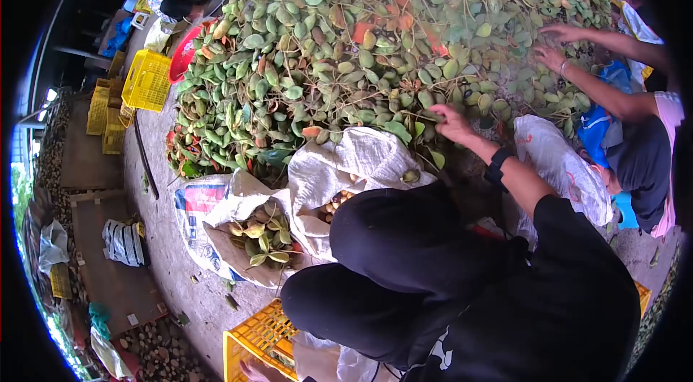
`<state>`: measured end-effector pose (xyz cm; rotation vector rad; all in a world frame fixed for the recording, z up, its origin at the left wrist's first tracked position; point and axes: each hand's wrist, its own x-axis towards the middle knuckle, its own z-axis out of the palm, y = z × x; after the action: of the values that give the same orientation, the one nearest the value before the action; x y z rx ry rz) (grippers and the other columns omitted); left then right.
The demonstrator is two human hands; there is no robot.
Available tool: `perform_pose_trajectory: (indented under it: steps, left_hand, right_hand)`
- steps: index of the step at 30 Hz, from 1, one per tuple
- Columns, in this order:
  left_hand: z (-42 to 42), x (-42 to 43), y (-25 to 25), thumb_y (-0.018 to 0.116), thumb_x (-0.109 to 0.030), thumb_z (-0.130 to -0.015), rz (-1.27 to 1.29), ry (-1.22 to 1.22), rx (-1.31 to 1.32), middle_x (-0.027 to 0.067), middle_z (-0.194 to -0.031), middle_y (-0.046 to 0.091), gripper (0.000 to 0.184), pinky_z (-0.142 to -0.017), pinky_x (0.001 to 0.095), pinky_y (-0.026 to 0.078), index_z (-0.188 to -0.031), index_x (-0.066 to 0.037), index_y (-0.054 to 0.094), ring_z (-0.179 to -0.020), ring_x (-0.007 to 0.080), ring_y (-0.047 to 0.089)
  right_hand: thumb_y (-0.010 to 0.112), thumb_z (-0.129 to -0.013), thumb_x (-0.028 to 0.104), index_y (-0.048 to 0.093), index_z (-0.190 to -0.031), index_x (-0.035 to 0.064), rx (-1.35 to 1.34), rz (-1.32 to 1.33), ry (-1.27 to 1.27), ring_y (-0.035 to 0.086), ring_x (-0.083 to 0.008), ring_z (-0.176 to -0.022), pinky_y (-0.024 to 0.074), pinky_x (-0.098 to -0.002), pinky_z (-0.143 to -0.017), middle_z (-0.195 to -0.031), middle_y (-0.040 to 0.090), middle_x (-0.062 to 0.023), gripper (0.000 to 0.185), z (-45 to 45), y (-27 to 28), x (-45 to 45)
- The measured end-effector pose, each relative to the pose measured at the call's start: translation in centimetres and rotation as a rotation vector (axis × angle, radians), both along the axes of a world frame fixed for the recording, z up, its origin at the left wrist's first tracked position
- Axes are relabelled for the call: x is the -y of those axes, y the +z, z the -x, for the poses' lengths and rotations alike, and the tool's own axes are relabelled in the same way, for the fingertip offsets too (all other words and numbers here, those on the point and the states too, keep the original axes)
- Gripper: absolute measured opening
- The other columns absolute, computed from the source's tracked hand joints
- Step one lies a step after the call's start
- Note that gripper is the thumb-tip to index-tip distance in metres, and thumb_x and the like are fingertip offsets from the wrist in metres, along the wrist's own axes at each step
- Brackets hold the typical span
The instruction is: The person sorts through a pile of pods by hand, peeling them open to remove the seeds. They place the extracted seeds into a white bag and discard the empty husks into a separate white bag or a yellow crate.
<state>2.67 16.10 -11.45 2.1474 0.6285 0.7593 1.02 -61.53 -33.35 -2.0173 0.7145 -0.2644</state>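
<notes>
The right hand (pixel 453 126) reaches to the edge of the big heap of green and brown oval pods (pixel 289 92). Its grip looks partly open, with no pod seen in it. The left hand (pixel 254 371) is low by the yellow plastic crate (pixel 242 339); I can't tell what its grip has. The step looks like reaching in; the next move calls for a gentle pinch.

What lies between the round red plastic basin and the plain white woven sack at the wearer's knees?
Heaped oval green pods, in the head view.
</notes>
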Motion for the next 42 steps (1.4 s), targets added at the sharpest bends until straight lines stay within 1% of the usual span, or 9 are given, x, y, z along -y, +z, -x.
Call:
perform_pose_trajectory:
  steps: [8, 13, 19, 22, 25, 29, 33, 38, 42]
  left_hand:
    - [-7.5, 5.2, 0.6, 0.055, -0.009, -0.082, 0.069, -0.472, 0.038, 0.0147, -0.125, 0.052, 0.046, -0.101, 0.0347, 0.033, -0.126, 0.005, 0.047, -0.114, 0.024, 0.048]
    - [-8.1, 19.7, 6.1, 0.056, -0.006, -0.085, -0.072, -0.605, -0.007, 0.0137, -0.122, 0.054, 0.04, -0.098, 0.0342, 0.036, -0.122, 0.004, 0.05, -0.111, 0.0212, 0.051]
    - [-10.6, 27.2, 7.5, 0.056, 0.004, -0.084, -0.017, -0.835, 0.012, 0.0123, -0.107, 0.062, 0.03, -0.089, 0.0291, 0.045, -0.114, 0.004, 0.056, -0.098, 0.0183, 0.058]
    - [-10.1, 31.9, 10.4, 0.055, 0.002, -0.086, 0.105, -0.993, -0.164, 0.013, -0.104, 0.063, 0.027, -0.083, 0.0278, 0.048, -0.112, 0.004, 0.056, -0.093, 0.0187, 0.061]
    - [-10.9, 36.4, 11.1, 0.054, -0.003, -0.089, 0.251, -1.275, -0.451, 0.0149, -0.108, 0.06, 0.033, -0.079, 0.0293, 0.051, -0.121, 0.004, 0.05, -0.092, 0.0198, 0.062]
    - [-12.1, 41.3, 8.8, 0.05, -0.026, -0.095, 0.494, -1.601, -0.712, 0.0171, -0.11, 0.058, 0.048, -0.078, 0.0315, 0.052, -0.132, 0.002, 0.037, -0.094, 0.0226, 0.062]
    - [-13.4, 43.5, 7.6, 0.052, -0.038, -0.093, 0.658, -1.466, -0.838, 0.0192, -0.11, 0.056, 0.057, -0.08, 0.0317, 0.052, -0.123, 0.009, 0.038, -0.094, 0.0228, 0.062]
    - [-15.1, 42.1, 7.6, 0.054, -0.037, -0.092, 0.684, -1.279, -0.754, 0.0189, -0.098, 0.062, 0.051, -0.079, 0.035, 0.052, -0.118, 0.006, 0.046, -0.088, 0.0251, 0.064]
    - [-16.5, 40.9, 4.9, 0.055, -0.032, -0.092, 0.734, -1.355, -0.621, 0.0147, -0.089, 0.062, 0.043, -0.073, 0.0304, 0.053, -0.11, 0.007, 0.05, -0.079, 0.0199, 0.064]
  right_hand:
    - [0.063, -0.067, 0.008, 0.056, -0.113, 0.0104, -0.129, 0.429, 0.271, 0.053, -0.0267, -0.103, 0.0438, -0.0389, -0.082, -0.102, 0.049, -0.0069, 0.047, -3.0, 3.6, -1.9]
    - [0.062, -0.071, 0.03, 0.062, -0.088, 0.0051, -0.281, -0.239, 0.186, 0.061, -0.0323, -0.082, 0.0461, -0.0411, -0.071, -0.088, 0.063, -0.0137, 0.03, -3.8, 2.8, -0.2]
    - [0.074, -0.063, 0.038, 0.062, -0.082, -0.0006, -0.117, 0.266, -0.001, 0.058, -0.0309, -0.084, 0.0462, -0.0402, -0.075, -0.089, 0.059, -0.0139, 0.045, -5.1, 2.1, -3.5]
    - [0.075, -0.066, 0.029, 0.058, -0.084, -0.0019, 0.508, 0.335, 0.068, 0.056, -0.0288, -0.085, 0.0456, -0.0374, -0.075, -0.09, 0.056, -0.0134, 0.04, -4.8, 9.4, -5.1]
    - [0.074, -0.069, 0.021, 0.055, -0.089, -0.0009, 0.528, -0.13, 0.252, 0.055, -0.0264, -0.082, 0.0453, -0.0341, -0.073, -0.088, 0.055, -0.0128, 0.035, -5.7, 15.6, -7.3]
    - [0.072, -0.072, 0.014, 0.053, -0.096, -0.0001, 0.362, 0.091, 0.526, 0.057, -0.0262, -0.086, 0.0454, -0.0335, -0.075, -0.094, 0.057, -0.0139, 0.034, -6.4, 23.9, -11.1]
    - [0.072, -0.072, 0.016, 0.053, -0.093, 0.0011, 0.747, 0.485, 0.708, 0.06, -0.0303, -0.079, 0.0469, -0.0359, -0.07, -0.089, 0.059, -0.0121, 0.032, -10.0, 23.2, -14.5]
    - [0.072, -0.078, 0.027, 0.054, -0.107, 0.0032, 0.368, -0.139, 0.747, 0.056, -0.0291, -0.103, 0.0434, -0.0354, -0.088, -0.108, 0.059, -0.0137, 0.042, -11.9, 23.3, -16.9]
    - [0.057, -0.09, 0.015, 0.052, -0.108, 0.001, 0.441, -0.072, 0.832, 0.059, -0.02, -0.089, 0.0475, -0.034, -0.076, -0.099, 0.058, -0.0119, 0.023, -14.4, 22.4, -18.3]
